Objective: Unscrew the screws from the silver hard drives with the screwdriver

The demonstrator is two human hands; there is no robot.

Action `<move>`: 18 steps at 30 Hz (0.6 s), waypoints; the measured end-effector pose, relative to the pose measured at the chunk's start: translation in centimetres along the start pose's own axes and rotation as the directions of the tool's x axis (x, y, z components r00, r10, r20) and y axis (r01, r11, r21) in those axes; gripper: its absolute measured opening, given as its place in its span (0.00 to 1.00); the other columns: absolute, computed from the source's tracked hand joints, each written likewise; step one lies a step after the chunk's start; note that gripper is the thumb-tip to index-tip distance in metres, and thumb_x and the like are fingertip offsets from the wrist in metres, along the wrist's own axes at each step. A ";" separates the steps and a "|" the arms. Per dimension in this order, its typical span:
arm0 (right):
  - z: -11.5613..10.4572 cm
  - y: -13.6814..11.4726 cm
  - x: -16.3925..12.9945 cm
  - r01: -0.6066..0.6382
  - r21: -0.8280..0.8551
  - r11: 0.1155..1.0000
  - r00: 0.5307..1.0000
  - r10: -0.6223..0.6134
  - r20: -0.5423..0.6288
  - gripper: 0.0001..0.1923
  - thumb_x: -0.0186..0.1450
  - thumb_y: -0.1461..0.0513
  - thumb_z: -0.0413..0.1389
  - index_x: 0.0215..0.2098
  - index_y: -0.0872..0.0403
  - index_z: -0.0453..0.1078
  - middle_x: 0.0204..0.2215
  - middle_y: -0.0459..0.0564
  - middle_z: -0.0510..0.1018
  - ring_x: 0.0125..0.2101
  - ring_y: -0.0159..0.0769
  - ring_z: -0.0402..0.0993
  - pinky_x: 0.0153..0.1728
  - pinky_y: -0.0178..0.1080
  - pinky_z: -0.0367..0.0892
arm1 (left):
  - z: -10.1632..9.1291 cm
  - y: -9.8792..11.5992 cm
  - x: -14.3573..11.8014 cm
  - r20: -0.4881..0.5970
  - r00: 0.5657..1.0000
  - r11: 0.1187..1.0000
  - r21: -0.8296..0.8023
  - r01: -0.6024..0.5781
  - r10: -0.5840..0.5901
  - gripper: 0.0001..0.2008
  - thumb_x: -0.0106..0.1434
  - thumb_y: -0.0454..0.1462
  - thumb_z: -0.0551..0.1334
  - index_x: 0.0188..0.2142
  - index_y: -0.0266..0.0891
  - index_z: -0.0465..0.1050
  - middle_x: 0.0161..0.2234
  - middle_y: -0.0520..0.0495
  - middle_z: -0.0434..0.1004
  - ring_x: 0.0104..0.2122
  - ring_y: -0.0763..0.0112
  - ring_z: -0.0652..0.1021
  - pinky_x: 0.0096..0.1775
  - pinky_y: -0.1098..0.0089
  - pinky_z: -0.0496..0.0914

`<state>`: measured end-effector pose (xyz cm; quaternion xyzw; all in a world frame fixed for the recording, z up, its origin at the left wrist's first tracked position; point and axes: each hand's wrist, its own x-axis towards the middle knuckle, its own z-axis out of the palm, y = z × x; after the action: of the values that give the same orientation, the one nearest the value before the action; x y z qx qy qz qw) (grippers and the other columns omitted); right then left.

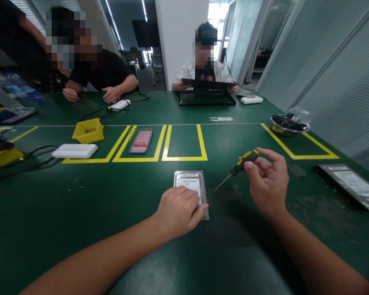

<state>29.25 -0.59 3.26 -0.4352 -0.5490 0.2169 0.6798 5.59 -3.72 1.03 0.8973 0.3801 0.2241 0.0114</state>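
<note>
Head view: left hand (178,211) fingers press the hard drive (191,185) flat; right hand (268,180) fingers grasp the screwdriver (242,163) just beside it.

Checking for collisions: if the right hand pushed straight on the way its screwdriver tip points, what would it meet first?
Probably the hard drive. The right hand holds the screwdriver tip aimed down-left toward the drive's right edge, just above the left hand. Depth is unclear; it might touch the green table first.
</note>
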 end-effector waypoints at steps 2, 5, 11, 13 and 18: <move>-0.1 0.0 -0.7 0.125 -0.068 0.990 0.991 -0.122 0.047 0.22 0.63 0.63 0.62 0.54 0.50 0.65 0.37 0.48 0.79 0.36 0.34 0.78 0.37 0.38 0.75 | -0.1 0.0 0.0 0.005 1.000 1.000 0.000 0.003 -0.003 0.17 0.68 0.44 0.55 0.29 0.38 0.74 0.30 0.47 0.78 0.32 0.63 0.77 0.35 0.61 0.70; -0.4 0.5 -1.8 0.221 -0.169 0.961 0.974 -0.208 0.088 0.27 0.61 0.65 0.63 0.57 0.48 0.64 0.42 0.49 0.79 0.39 0.36 0.79 0.40 0.41 0.76 | -0.1 0.0 0.0 0.003 1.000 1.000 -0.001 -0.001 0.001 0.16 0.68 0.44 0.55 0.29 0.38 0.75 0.30 0.47 0.78 0.32 0.63 0.77 0.36 0.61 0.69; -0.4 1.4 -2.9 0.302 -0.261 0.917 0.952 -0.274 0.139 0.29 0.59 0.66 0.65 0.57 0.48 0.64 0.43 0.49 0.78 0.39 0.38 0.79 0.39 0.41 0.77 | 0.0 0.0 0.1 -0.003 1.000 1.000 0.003 -0.004 0.004 0.16 0.68 0.44 0.55 0.30 0.38 0.74 0.31 0.47 0.79 0.32 0.63 0.77 0.36 0.61 0.70; -0.3 1.4 -2.9 0.307 -0.258 0.916 0.950 -0.278 0.143 0.29 0.60 0.66 0.64 0.57 0.48 0.64 0.43 0.49 0.78 0.39 0.38 0.79 0.39 0.41 0.77 | 0.0 0.0 0.1 0.004 1.000 1.000 0.007 -0.002 0.002 0.16 0.68 0.44 0.55 0.29 0.38 0.74 0.31 0.47 0.79 0.32 0.62 0.77 0.36 0.61 0.70; -0.2 1.7 -2.9 0.279 -0.213 0.936 0.956 -0.249 0.157 0.29 0.61 0.66 0.64 0.58 0.48 0.62 0.44 0.50 0.78 0.40 0.38 0.79 0.40 0.43 0.78 | 0.0 -0.1 0.0 0.000 1.000 1.000 0.008 -0.001 0.001 0.16 0.68 0.44 0.55 0.31 0.38 0.75 0.31 0.47 0.79 0.33 0.62 0.77 0.36 0.61 0.70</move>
<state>28.84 -2.06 0.25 -0.4195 -0.6663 0.0849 0.6106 5.58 -3.64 1.01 0.8976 0.3804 0.2225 0.0074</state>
